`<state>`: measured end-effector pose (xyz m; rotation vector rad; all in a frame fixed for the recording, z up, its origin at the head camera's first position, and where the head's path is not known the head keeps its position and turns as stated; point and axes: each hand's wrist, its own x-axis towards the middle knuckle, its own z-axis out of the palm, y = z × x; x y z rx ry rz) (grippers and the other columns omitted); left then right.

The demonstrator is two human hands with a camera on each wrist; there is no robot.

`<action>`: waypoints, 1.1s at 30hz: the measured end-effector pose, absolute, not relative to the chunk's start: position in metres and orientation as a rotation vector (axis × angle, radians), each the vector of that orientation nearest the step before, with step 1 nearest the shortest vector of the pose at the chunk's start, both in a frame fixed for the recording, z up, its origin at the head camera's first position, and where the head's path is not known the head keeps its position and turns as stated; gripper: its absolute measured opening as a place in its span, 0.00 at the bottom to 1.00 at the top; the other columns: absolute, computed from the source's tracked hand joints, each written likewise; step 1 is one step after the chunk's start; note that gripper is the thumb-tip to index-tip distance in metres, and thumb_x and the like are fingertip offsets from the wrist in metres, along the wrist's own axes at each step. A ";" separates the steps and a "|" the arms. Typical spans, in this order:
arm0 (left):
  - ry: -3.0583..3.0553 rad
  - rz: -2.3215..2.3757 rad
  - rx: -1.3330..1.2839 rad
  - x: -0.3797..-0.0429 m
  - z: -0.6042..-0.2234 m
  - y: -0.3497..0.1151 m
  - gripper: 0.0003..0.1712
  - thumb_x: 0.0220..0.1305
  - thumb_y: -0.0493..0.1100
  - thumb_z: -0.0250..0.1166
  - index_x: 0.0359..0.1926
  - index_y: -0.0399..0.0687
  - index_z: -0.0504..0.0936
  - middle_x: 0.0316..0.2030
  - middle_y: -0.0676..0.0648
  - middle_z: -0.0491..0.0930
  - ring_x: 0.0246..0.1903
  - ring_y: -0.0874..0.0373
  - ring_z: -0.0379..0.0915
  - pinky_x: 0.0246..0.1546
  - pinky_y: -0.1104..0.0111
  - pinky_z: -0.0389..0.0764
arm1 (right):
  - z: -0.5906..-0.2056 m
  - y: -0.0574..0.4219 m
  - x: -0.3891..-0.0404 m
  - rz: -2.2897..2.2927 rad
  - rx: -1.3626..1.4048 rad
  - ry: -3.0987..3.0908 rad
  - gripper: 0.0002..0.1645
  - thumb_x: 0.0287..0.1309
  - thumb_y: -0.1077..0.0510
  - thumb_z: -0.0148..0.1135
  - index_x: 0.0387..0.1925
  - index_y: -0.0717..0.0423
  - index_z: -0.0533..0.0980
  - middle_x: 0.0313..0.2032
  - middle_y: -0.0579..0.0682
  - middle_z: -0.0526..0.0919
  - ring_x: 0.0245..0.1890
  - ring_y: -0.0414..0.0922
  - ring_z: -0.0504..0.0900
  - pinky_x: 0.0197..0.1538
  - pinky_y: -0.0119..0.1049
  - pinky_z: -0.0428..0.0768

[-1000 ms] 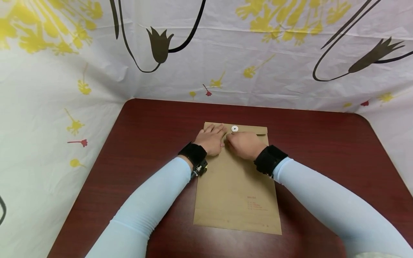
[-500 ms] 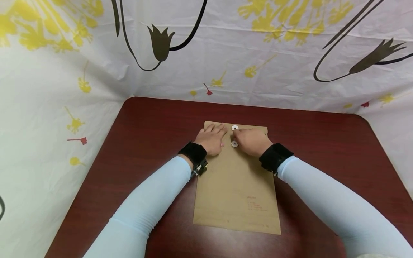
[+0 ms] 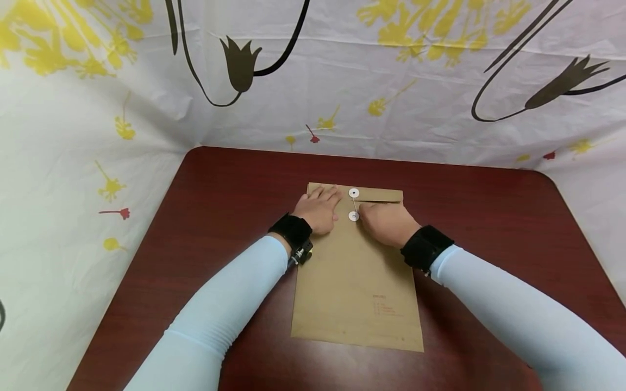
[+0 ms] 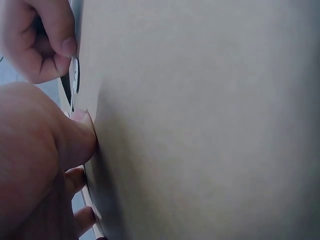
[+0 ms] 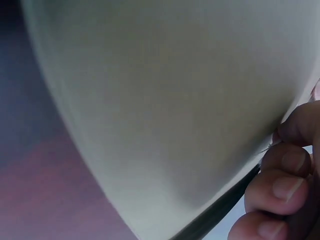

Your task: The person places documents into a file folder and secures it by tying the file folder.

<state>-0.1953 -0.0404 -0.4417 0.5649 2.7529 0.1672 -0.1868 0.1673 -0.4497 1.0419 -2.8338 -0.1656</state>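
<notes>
A brown string-tie paper envelope (image 3: 352, 293) lies flat on the table, its flap (image 3: 383, 195) at the far end. Two white disc buttons show, the upper disc (image 3: 354, 193) on the flap and the lower disc (image 3: 354, 216) just below it. Thin white string (image 3: 355, 205) runs between them. My left hand (image 3: 319, 210) rests with fingers spread on the envelope's upper left. Beside the lower disc, my right hand (image 3: 386, 221) pinches the string between thumb and curled fingers; a short bit of thread (image 5: 267, 148) emerges from the fingertips in the right wrist view.
The dark red wooden table (image 3: 235, 179) has rounded far corners. A white cloth (image 3: 274, 119) with yellow, red and dark flower prints hangs behind and at both sides. Small red print (image 3: 386, 309) marks the envelope's lower right.
My right hand has moved from left of the discs, across between them, to the right of the lower disc, uncovering both discs and the string. My left hand has stayed in place.
</notes>
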 end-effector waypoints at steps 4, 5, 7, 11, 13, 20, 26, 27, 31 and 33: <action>2.753 0.174 0.563 -0.196 -0.441 -0.040 0.36 0.77 0.51 0.49 0.80 0.62 0.48 0.80 0.56 0.41 0.79 0.49 0.36 0.75 0.49 0.50 | -0.449 0.166 -0.182 -0.123 1.096 -2.847 0.13 0.70 0.56 0.53 0.28 0.57 0.70 0.11 0.45 0.64 0.12 0.43 0.69 0.17 0.38 0.67; 2.754 0.175 0.562 -0.196 -0.440 -0.040 0.36 0.77 0.51 0.49 0.80 0.62 0.48 0.80 0.56 0.41 0.79 0.49 0.35 0.75 0.49 0.49 | -0.448 0.165 -0.180 -0.105 1.102 -2.862 0.12 0.71 0.56 0.53 0.30 0.58 0.71 0.12 0.45 0.65 0.12 0.43 0.69 0.17 0.39 0.68; 2.759 0.172 0.563 -0.197 -0.441 -0.040 0.36 0.77 0.52 0.49 0.80 0.62 0.48 0.80 0.56 0.41 0.79 0.49 0.36 0.75 0.49 0.50 | -0.446 0.163 -0.178 -0.048 1.101 -2.906 0.11 0.71 0.55 0.53 0.33 0.58 0.71 0.13 0.45 0.67 0.14 0.43 0.71 0.20 0.40 0.71; 2.752 0.170 0.556 -0.200 -0.443 -0.039 0.36 0.77 0.52 0.48 0.80 0.64 0.47 0.80 0.57 0.40 0.79 0.50 0.34 0.75 0.49 0.47 | -0.444 0.159 -0.173 0.077 1.089 -2.958 0.09 0.72 0.55 0.54 0.36 0.56 0.71 0.16 0.45 0.69 0.17 0.43 0.72 0.26 0.42 0.76; 2.749 0.170 0.556 -0.201 -0.445 -0.038 0.36 0.77 0.53 0.48 0.80 0.64 0.46 0.80 0.57 0.39 0.79 0.50 0.33 0.75 0.48 0.47 | -0.444 0.158 -0.172 0.111 1.101 -2.955 0.08 0.72 0.55 0.54 0.36 0.55 0.71 0.17 0.44 0.69 0.18 0.42 0.71 0.28 0.41 0.77; 2.758 0.179 0.579 -0.199 -0.442 -0.037 0.36 0.77 0.53 0.49 0.80 0.62 0.47 0.80 0.56 0.42 0.79 0.49 0.35 0.75 0.48 0.49 | -0.440 0.163 -0.169 0.254 1.254 -2.959 0.06 0.69 0.55 0.58 0.37 0.51 0.71 0.20 0.41 0.72 0.21 0.38 0.71 0.31 0.36 0.75; 2.759 0.181 0.595 -0.198 -0.441 -0.037 0.36 0.77 0.52 0.49 0.80 0.62 0.48 0.80 0.55 0.42 0.79 0.49 0.36 0.75 0.48 0.49 | -0.434 0.187 -0.172 0.196 1.151 -2.866 0.16 0.57 0.49 0.69 0.43 0.50 0.76 0.39 0.47 0.78 0.43 0.47 0.77 0.48 0.44 0.77; 2.757 0.181 0.595 -0.198 -0.441 -0.037 0.36 0.77 0.52 0.49 0.80 0.62 0.48 0.80 0.56 0.41 0.79 0.49 0.36 0.75 0.48 0.49 | -0.434 0.192 -0.172 0.151 1.120 -2.842 0.21 0.55 0.47 0.71 0.46 0.51 0.77 0.44 0.50 0.78 0.49 0.50 0.76 0.53 0.48 0.76; 2.753 0.159 0.596 -0.199 -0.445 -0.039 0.36 0.77 0.54 0.49 0.80 0.63 0.48 0.80 0.56 0.41 0.79 0.49 0.35 0.75 0.48 0.50 | -0.437 0.206 -0.172 0.033 1.041 -2.877 0.40 0.55 0.37 0.70 0.62 0.55 0.73 0.63 0.59 0.72 0.68 0.59 0.66 0.64 0.60 0.69; 2.755 0.164 0.606 -0.199 -0.448 -0.040 0.36 0.77 0.54 0.49 0.80 0.62 0.49 0.80 0.56 0.41 0.79 0.48 0.35 0.75 0.48 0.50 | -0.439 0.210 -0.171 0.019 1.028 -2.955 0.45 0.59 0.34 0.66 0.68 0.57 0.69 0.67 0.61 0.69 0.70 0.59 0.64 0.65 0.61 0.69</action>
